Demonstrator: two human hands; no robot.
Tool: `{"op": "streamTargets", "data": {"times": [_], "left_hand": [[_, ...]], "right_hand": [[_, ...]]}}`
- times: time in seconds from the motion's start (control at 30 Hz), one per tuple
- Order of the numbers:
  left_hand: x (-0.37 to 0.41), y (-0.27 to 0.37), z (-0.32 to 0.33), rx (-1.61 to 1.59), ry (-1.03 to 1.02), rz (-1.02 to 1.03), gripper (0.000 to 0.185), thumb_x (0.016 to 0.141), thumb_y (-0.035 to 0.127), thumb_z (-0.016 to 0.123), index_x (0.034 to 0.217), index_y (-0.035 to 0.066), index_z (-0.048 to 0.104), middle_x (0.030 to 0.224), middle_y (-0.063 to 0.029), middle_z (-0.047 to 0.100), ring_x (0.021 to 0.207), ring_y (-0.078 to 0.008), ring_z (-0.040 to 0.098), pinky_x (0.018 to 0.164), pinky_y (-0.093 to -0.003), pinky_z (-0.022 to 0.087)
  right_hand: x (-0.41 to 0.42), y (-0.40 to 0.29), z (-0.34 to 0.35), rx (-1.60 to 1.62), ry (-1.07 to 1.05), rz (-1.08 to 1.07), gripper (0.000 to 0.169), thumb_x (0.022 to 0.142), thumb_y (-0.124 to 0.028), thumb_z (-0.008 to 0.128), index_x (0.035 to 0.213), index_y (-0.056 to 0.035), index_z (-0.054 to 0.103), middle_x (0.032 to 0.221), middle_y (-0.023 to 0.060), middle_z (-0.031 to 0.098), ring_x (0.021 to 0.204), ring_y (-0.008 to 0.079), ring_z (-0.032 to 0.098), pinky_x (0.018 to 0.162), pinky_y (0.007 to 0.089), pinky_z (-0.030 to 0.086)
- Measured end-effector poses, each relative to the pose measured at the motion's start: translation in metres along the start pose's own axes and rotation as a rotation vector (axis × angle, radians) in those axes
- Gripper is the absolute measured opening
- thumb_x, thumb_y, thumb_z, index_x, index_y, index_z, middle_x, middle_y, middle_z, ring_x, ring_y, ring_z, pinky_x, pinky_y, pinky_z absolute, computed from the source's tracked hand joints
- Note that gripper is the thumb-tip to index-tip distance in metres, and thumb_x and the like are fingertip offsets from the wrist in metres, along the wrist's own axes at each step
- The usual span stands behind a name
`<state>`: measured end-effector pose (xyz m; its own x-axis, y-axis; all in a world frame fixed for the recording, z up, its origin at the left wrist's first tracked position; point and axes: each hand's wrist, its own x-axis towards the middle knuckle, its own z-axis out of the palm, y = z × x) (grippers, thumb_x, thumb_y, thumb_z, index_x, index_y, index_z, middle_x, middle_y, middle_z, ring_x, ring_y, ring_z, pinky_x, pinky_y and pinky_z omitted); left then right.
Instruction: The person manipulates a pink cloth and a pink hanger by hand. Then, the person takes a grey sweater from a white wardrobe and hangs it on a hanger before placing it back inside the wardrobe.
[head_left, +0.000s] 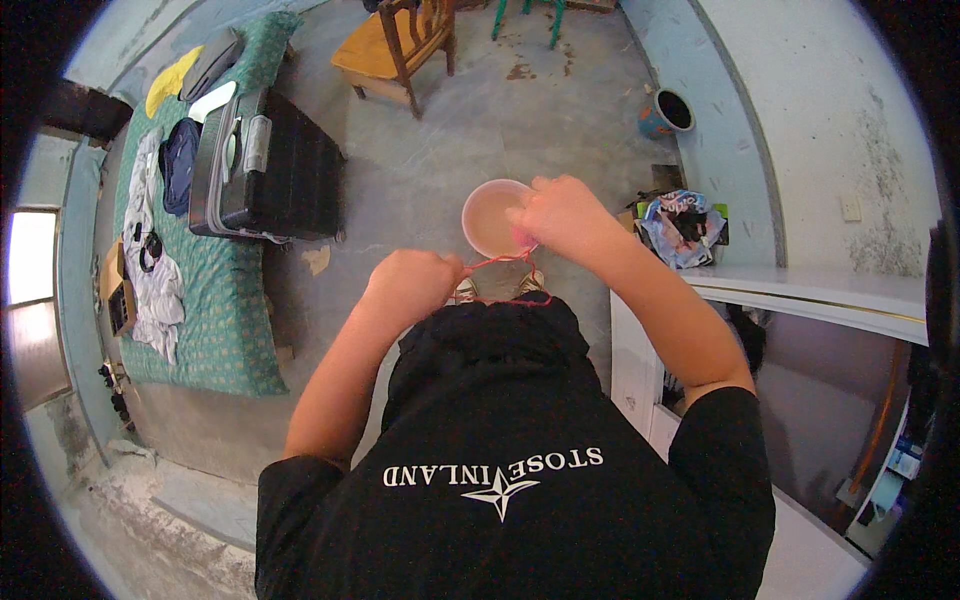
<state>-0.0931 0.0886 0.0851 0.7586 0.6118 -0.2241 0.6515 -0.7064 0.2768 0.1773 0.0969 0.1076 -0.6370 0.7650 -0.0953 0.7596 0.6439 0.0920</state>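
Observation:
A thin red cord (499, 259) runs between my two hands in front of my waist, part of it hanging in a loop over my black clothing. My left hand (420, 281) is closed around one part of the cord. Farther forward and to the right, my right hand (559, 214) pinches another part; its fingertips are partly hidden. Below and beyond the hands stands a round pinkish bucket (466, 217) with cloudy liquid inside. The right hand overlaps its rim in the picture, and I cannot tell whether they touch. My shoes (532, 282) show just below the cord.
At left, a black suitcase (300, 169) stands by a bed with a green cover (217, 322). A wooden chair (386, 56) is ahead. On the right are a blue bin (656, 120), a plastic bag (679, 232) and a white cabinet (810, 289).

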Motion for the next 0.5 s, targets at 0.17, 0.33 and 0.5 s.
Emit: {"op": "streamTargets", "data": {"times": [0.17, 0.33, 0.5], "left_hand": [[-0.005, -0.001, 0.012, -0.036, -0.105, -0.022, 0.039, 0.106, 0.040, 0.048, 0.094, 0.009, 0.068, 0.077, -0.0180, 0.071, 0.076, -0.0401, 0.072, 0.065, -0.0510, 0.058], [-0.011, -0.013, 0.018, -0.134, -0.041, -0.086, 0.040, 0.108, 0.041, 0.044, 0.095, 0.009, 0.066, 0.075, -0.0191, 0.070, 0.074, -0.0429, 0.070, 0.065, -0.0533, 0.057], [-0.011, -0.007, 0.015, -0.134, 0.038, -0.174, 0.041, 0.109, 0.042, 0.043, 0.095, 0.010, 0.064, 0.070, -0.0184, 0.068, 0.070, -0.0434, 0.068, 0.065, -0.0559, 0.055]], "right_hand": [[0.001, 0.029, 0.014, 0.613, -0.284, 0.126, 0.023, 0.084, -0.015, 0.073, 0.106, -0.0153, 0.068, 0.106, 0.0079, 0.073, 0.102, 0.0265, 0.070, 0.080, 0.0427, 0.057], [-0.034, 0.051, 0.053, 1.569, 0.110, 0.516, 0.040, 0.094, -0.023, 0.075, 0.130, -0.0098, 0.061, 0.115, 0.0079, 0.072, 0.108, 0.0210, 0.068, 0.094, 0.0385, 0.056], [-0.027, 0.006, 0.062, 2.031, 0.316, 0.551, 0.053, 0.097, -0.024, 0.074, 0.140, -0.0030, 0.052, 0.123, 0.0063, 0.067, 0.113, 0.0192, 0.064, 0.103, 0.0370, 0.051]]}}
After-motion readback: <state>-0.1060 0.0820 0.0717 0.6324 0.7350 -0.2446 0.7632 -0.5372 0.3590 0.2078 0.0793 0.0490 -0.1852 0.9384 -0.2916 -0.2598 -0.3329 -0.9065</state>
